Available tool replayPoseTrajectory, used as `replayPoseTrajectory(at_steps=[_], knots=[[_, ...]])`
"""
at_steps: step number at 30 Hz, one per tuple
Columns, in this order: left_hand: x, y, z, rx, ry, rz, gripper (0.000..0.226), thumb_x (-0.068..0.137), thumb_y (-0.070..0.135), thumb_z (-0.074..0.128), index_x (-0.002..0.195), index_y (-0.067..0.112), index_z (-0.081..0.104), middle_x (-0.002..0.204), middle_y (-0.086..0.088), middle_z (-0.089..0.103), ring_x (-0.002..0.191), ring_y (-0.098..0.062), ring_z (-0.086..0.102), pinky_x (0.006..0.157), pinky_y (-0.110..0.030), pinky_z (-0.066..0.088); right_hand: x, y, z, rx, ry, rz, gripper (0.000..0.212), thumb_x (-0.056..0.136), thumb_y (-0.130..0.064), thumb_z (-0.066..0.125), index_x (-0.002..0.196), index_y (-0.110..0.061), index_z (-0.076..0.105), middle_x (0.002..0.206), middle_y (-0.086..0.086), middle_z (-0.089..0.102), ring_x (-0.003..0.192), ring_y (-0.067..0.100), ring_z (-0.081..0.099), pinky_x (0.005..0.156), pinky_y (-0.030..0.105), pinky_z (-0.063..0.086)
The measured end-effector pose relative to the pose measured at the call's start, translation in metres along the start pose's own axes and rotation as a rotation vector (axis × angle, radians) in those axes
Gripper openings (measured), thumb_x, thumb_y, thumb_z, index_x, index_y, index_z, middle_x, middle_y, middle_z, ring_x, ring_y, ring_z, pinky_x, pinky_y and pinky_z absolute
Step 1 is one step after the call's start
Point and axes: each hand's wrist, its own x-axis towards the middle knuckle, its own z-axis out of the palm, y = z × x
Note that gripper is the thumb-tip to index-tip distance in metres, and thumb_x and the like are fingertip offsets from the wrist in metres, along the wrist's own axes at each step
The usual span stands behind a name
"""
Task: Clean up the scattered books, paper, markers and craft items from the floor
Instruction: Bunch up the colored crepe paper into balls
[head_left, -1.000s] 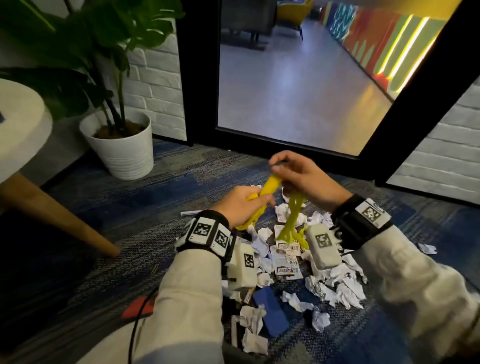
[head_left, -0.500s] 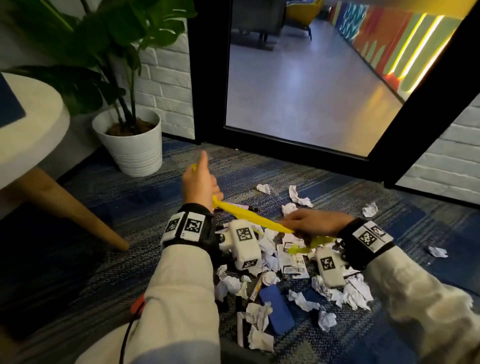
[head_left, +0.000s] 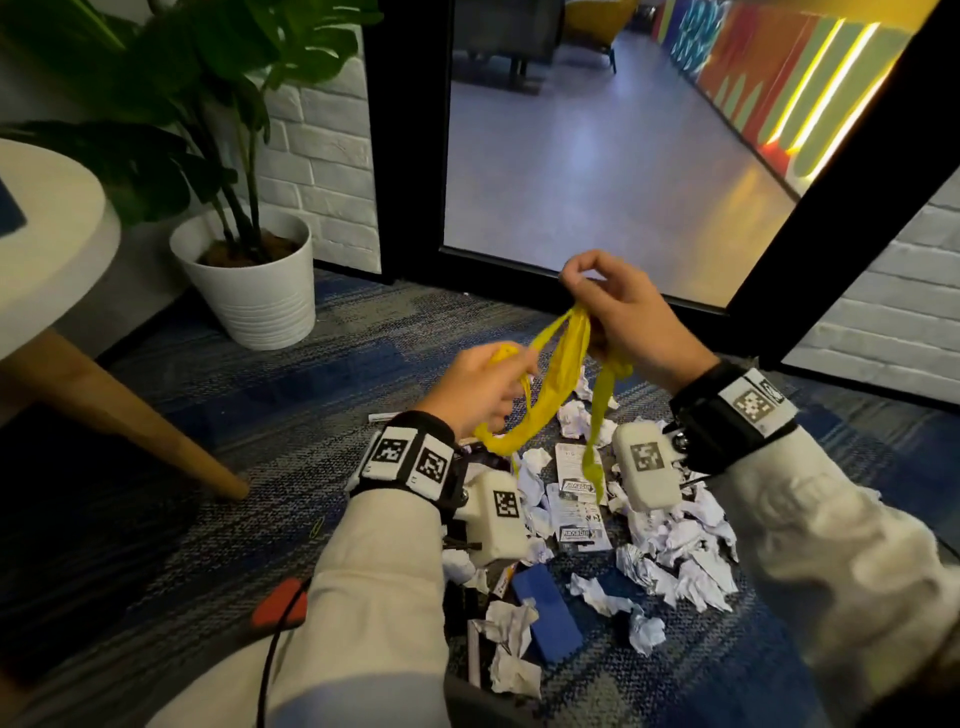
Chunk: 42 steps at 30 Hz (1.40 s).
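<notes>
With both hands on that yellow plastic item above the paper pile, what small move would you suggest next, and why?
Probably draw the hands apart to spread open the yellow plastic bag. The left hand and right hand both pinch it, yet it hangs twisted and bunched, while the crumpled paper lies loose on the carpet right beneath.

Yellow strip; white crumpled paper; blue block, poss. foam; carpet blue/grey woven pattern; white ribbed pot.
</notes>
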Motion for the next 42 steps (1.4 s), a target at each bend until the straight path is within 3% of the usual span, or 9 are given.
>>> replayPoseTrajectory(at_steps=[8, 14, 20, 25, 28, 32, 35, 39, 42], knots=[[0.007, 0.007, -0.014, -0.328, 0.279, 0.081, 0.023, 0.096, 0.038, 0.059, 0.089, 0.016, 0.059, 0.106, -0.014, 0.074, 0.104, -0.029, 0.07, 0.092, -0.043, 0.054, -0.015, 0.029, 0.046, 0.096, 0.105, -0.028, 0.006, 0.1, -0.022, 0.055, 0.095, -0.02, 0.056, 0.057, -0.002, 0.046, 0.038, 0.014, 0.038, 0.036, 0.021, 0.037], [0.011, -0.014, -0.014, -0.121, 0.257, 0.056, 0.035, 0.08, 0.03, 0.081, 0.082, 0.02, 0.048, 0.071, -0.002, 0.058, 0.055, -0.013, 0.057, 0.054, -0.026, 0.047, -0.025, 0.042, 0.056, 0.115, 0.121, -0.044, 0.005, 0.099, -0.014, 0.057, 0.1, -0.01, 0.057, 0.06, -0.001, 0.047, 0.042, 0.014, 0.032, 0.039, 0.021, 0.033], [0.018, -0.009, -0.027, -0.197, 0.519, 0.14, 0.035, 0.077, 0.035, 0.083, 0.105, 0.027, 0.064, 0.087, 0.005, 0.068, 0.078, -0.01, 0.064, 0.076, -0.03, 0.054, -0.046, 0.063, 0.069, 0.133, -0.069, 0.204, 0.019, 0.103, -0.034, 0.049, 0.093, -0.019, 0.055, 0.06, 0.007, 0.046, 0.044, 0.016, 0.034, 0.041, 0.024, 0.032], [0.011, 0.001, -0.048, -0.417, 0.821, 0.15, 0.041, 0.077, 0.046, 0.08, 0.05, 0.021, 0.06, 0.05, 0.008, 0.057, 0.059, -0.019, 0.055, 0.063, -0.032, 0.048, -0.062, 0.09, 0.068, -0.03, -0.453, 0.372, 0.043, 0.106, -0.038, 0.039, 0.072, -0.022, 0.06, 0.059, -0.001, 0.035, 0.047, 0.013, 0.029, 0.044, 0.024, 0.029], [0.007, 0.0, -0.066, -0.538, 0.891, 0.184, 0.038, 0.066, 0.051, 0.083, 0.062, 0.023, 0.058, 0.063, 0.003, 0.057, 0.072, -0.021, 0.056, 0.074, -0.044, 0.053, -0.059, 0.106, 0.051, -0.286, -0.461, 0.391, 0.043, 0.103, -0.037, 0.045, 0.093, 0.002, 0.058, 0.062, -0.001, 0.042, 0.048, 0.014, 0.036, 0.043, 0.024, 0.034], [-0.001, 0.001, -0.071, -0.441, 0.908, 0.164, 0.041, 0.081, 0.044, 0.077, 0.06, 0.024, 0.047, 0.051, 0.008, 0.043, 0.055, -0.015, 0.045, 0.048, -0.023, 0.043, -0.043, 0.112, 0.026, -0.716, -0.479, 0.259, 0.024, 0.101, -0.029, 0.052, 0.101, -0.01, 0.066, 0.075, -0.003, 0.058, 0.054, 0.001, 0.048, 0.055, 0.021, 0.041], [-0.004, -0.004, -0.066, -0.099, 0.864, 0.214, 0.037, 0.079, 0.045, 0.078, 0.06, 0.022, 0.058, 0.054, 0.01, 0.054, 0.054, -0.013, 0.05, 0.056, -0.031, 0.049, -0.023, 0.096, 0.021, -0.932, -0.45, 0.138, 0.018, 0.099, -0.028, 0.054, 0.108, -0.017, 0.065, 0.089, 0.001, 0.066, 0.075, 0.013, 0.058, 0.072, 0.027, 0.043], [-0.013, -0.008, -0.053, 0.237, 0.488, 0.11, 0.043, 0.073, 0.055, 0.079, 0.104, 0.025, 0.074, 0.099, 0.011, 0.073, 0.09, -0.001, 0.063, 0.084, -0.028, 0.054, 0.003, 0.039, 0.041, -0.7, -0.411, -0.008, 0.041, 0.096, -0.017, 0.06, 0.134, -0.019, 0.047, 0.092, 0.003, 0.064, 0.069, 0.013, 0.062, 0.068, 0.026, 0.048], [-0.027, 0.001, -0.047, 0.296, 0.333, 0.085, 0.036, 0.081, 0.049, 0.074, 0.106, 0.024, 0.074, 0.068, 0.024, 0.066, 0.065, 0.01, 0.057, 0.063, -0.011, 0.043, 0.017, -0.008, 0.06, -0.326, -0.412, -0.086, 0.069, 0.09, 0.002, 0.059, 0.148, -0.018, 0.027, 0.093, 0.008, 0.06, 0.071, 0.018, 0.065, 0.067, 0.029, 0.058]])
